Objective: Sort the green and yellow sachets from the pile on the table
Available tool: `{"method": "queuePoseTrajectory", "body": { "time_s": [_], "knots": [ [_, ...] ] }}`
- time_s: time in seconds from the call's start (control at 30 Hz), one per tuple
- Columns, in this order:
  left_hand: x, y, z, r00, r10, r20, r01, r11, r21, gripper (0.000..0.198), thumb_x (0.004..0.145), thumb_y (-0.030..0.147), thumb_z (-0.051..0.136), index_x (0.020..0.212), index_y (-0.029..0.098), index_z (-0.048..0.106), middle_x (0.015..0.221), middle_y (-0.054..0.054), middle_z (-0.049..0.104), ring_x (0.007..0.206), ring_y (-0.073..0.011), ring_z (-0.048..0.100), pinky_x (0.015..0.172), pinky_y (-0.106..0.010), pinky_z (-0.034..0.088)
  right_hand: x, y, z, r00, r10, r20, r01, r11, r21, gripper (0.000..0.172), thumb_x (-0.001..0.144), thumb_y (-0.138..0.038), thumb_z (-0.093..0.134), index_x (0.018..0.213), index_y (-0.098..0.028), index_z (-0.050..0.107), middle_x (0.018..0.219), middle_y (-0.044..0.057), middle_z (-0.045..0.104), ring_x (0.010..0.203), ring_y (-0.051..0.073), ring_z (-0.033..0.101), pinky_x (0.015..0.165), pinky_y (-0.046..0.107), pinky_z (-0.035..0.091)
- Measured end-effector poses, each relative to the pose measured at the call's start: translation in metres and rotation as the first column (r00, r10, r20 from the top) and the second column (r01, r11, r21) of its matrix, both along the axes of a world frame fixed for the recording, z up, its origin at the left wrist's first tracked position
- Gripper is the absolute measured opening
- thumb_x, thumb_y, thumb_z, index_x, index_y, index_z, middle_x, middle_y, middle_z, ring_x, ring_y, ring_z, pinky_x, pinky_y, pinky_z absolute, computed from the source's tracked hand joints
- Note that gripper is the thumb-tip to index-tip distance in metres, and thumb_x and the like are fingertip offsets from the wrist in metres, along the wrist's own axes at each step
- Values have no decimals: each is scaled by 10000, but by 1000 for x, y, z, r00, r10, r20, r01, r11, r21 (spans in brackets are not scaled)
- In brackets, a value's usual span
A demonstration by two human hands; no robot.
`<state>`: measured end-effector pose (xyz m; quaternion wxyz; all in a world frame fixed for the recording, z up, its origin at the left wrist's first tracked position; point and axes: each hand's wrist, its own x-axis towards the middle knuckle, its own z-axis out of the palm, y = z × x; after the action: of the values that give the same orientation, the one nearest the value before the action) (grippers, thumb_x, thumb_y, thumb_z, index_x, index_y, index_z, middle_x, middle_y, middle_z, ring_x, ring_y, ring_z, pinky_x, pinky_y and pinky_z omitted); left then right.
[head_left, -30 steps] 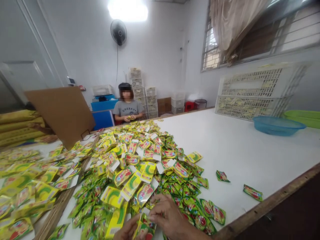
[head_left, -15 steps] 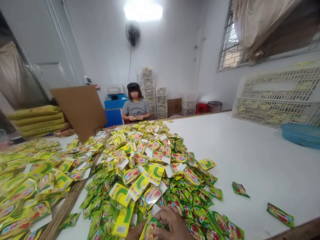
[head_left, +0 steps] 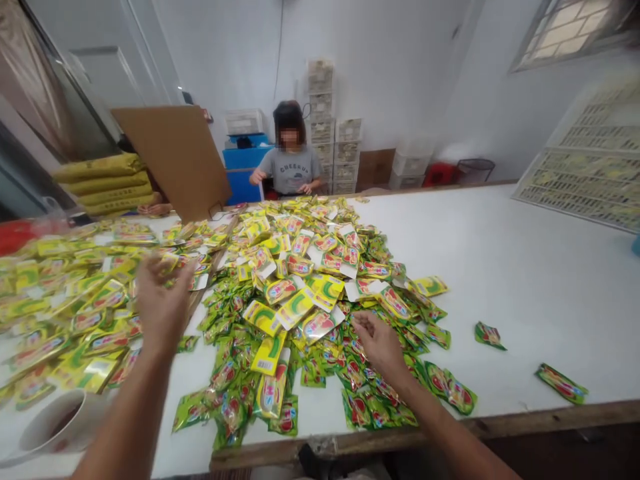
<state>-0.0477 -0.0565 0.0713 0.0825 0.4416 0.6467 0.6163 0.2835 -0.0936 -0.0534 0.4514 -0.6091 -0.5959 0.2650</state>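
Note:
My left hand (head_left: 163, 290), smeared by motion, hangs over the left side of the table with its fingers apart and nothing visible in them. Below it lie yellow packets (head_left: 107, 340) with fruit prints. Just above the right side of the central heap is my right hand (head_left: 380, 343), its fingers loosely curled, with no item showing in them. Nearest to it are small green sachets (head_left: 355, 370) and a yellow box with an open white flap (head_left: 320, 325). Another yellow box (head_left: 273, 390) rests on the sachets near the front.
A wooden strip (head_left: 215, 267) divides the white table (head_left: 480, 267). A white mug (head_left: 60, 423) stands at the front left. Two loose sachets (head_left: 563, 383) lie at right. Across the table sits a person (head_left: 293, 167); a cardboard sheet (head_left: 173, 160) and white crates (head_left: 585, 173) stand around.
Both hands were together at the front on a yellow box; now they are apart, the left swung out left, the right over the sachets. The view has tilted down. The person opposite has raised a hand.

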Motion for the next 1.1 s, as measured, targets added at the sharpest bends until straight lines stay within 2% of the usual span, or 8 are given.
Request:
{"method": "queuePoseTrajectory", "body": {
  "time_s": [0.17,0.3,0.5,0.67,0.73,0.93,1.03,1.1],
  "knots": [
    [81,-61,-103,814,-518,-265,416,837,-356,332,700,461,633,897,200,687,987,-89,676,942,-266,610,850,-426,485,-17,37,12,912,112,395,-206,957,205,396,784,-340,582,1137,-162,551,1129,120,604,1029,245,554,863,372,454],
    [94,-78,-147,752,-539,-380,426,837,-343,288,760,382,592,964,197,678,1058,-112,667,1008,-272,604,873,-426,490,-19,61,20,703,169,691,-384,908,168,252,802,-168,544,1039,-161,627,1079,123,634,990,256,560,821,371,453],
    [88,-70,-110,820,-409,-401,363,913,-188,460,733,377,640,1143,176,586,1148,-139,624,1096,-290,548,938,-439,423,6,43,47,944,-195,264,117,951,286,291,882,-273,414,952,-127,656,771,78,670,684,197,591,618,297,447],
    [123,-72,-105,716,-698,19,673,681,-289,554,673,369,698,1179,192,558,1051,-95,672,997,-261,604,845,-352,477,-17,-5,42,882,466,-74,-471,874,-115,225,801,-314,529,898,-171,673,799,22,682,701,170,605,634,267,465],
    [121,-64,-113,667,-672,323,745,610,-271,453,678,361,690,1080,175,596,882,-70,708,828,-226,656,731,-307,511,-16,-2,33,893,414,-176,-439,888,-141,341,795,-330,531,1091,-178,607,913,51,686,771,182,625,694,295,485],
    [79,-1,-94,712,-134,690,324,934,-153,459,597,227,734,1009,178,539,621,11,659,484,-151,611,491,-254,486,5,94,74,951,-307,-24,305,950,-74,523,812,-347,502,1301,-171,442,1217,136,563,1053,269,558,904,419,414],
    [92,5,-75,594,-256,763,513,851,-114,476,557,204,755,987,157,557,628,-14,665,518,-169,627,534,-275,497,-23,113,114,978,203,49,-195,972,-134,398,785,-329,563,1158,-194,595,1150,91,620,1014,246,579,867,354,437],
    [107,-9,-75,508,-371,777,661,746,-75,536,526,260,789,1006,156,575,702,-47,688,597,-196,651,584,-294,504,-43,106,126,815,574,76,-560,815,-151,362,752,-350,616,1097,-241,643,1083,31,660,943,204,609,803,277,453]
  ]
}}
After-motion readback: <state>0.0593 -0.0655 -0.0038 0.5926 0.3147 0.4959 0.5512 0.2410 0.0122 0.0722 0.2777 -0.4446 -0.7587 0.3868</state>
